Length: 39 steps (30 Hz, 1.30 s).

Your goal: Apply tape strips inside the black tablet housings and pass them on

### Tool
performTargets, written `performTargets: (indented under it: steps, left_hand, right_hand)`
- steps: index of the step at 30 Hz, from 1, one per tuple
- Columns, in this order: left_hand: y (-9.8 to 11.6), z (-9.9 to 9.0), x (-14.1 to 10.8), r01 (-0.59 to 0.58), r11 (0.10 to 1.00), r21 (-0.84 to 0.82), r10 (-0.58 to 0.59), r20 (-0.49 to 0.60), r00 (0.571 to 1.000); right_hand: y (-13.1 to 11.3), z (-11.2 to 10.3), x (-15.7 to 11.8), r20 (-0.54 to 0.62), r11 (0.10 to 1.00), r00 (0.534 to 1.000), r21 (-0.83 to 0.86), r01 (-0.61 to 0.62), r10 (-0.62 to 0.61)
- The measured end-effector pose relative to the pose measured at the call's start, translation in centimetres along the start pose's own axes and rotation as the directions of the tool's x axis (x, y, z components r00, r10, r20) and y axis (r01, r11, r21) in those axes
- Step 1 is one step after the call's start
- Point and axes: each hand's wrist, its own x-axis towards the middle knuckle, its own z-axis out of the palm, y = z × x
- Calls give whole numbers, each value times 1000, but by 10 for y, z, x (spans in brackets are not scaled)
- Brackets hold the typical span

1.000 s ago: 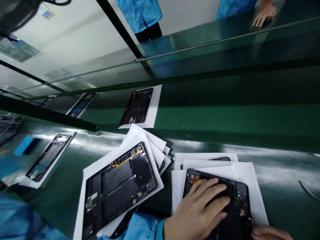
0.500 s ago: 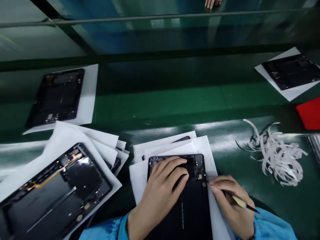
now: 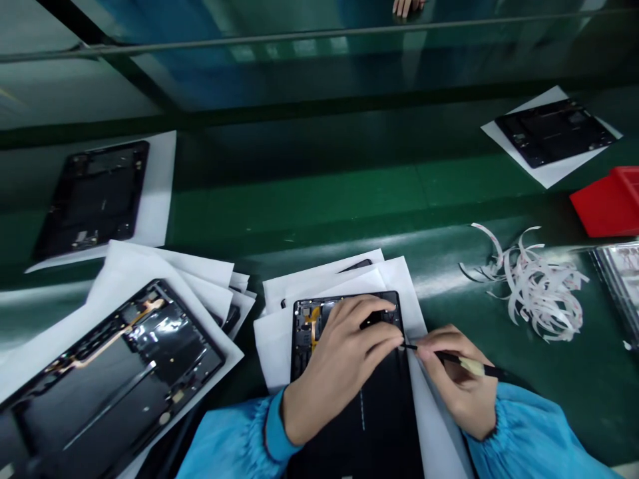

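A black tablet housing [image 3: 369,426] lies on white sheets [image 3: 434,412] in front of me, with an orange flex strip near its top left. My left hand [image 3: 344,359] rests over its upper part, thumb and fingertips close together near the right edge; whatever they may pinch is too small to make out. My right hand [image 3: 459,379] holds a thin black tool [image 3: 449,357] with a pale yellow band. The tool's tip meets the housing's right edge, beside my left fingertips.
Another open housing [image 3: 114,392] lies on sheets at the left. Two more sit farther back, one left [image 3: 94,193] and one right [image 3: 554,133]. Curled white strips [image 3: 544,293], a red bin [image 3: 609,203] and a clear tray [image 3: 622,279] occupy the right. A person's hand [image 3: 408,8] shows at the top.
My left hand has moved right across the housing, uncovering the orange strip. The tool's tip now reaches the edge by my left fingertips. The whole view has shifted slightly.
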Motion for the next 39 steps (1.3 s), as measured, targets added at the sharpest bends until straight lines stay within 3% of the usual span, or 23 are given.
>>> performTargets:
  steps: [4, 15, 21, 33, 39]
  left_hand:
    - [-2, 1, -4, 35, 999, 35, -33, -62, 998]
    - [0, 3, -19, 49, 980, 195, -63, 66, 996]
    - [2, 4, -17, 83, 981, 176, -97, 72, 993]
    - [-3, 7, -17, 129, 990, 53, -131, 33, 991]
    - [-3, 6, -15, 152, 988, 20, -153, 53, 987]
  right_hand:
    - [3, 4, 0, -13, 999, 1000, 47, -9, 10]
    - [8, 8, 1, -60, 996, 997, 76, -38, 42]
    - [9, 9, 1, -73, 996, 997, 91, -22, 29]
    - [8, 12, -1, 35, 997, 999, 70, 17, -20]
    - [9, 9, 2, -37, 994, 999, 113, -9, 13]
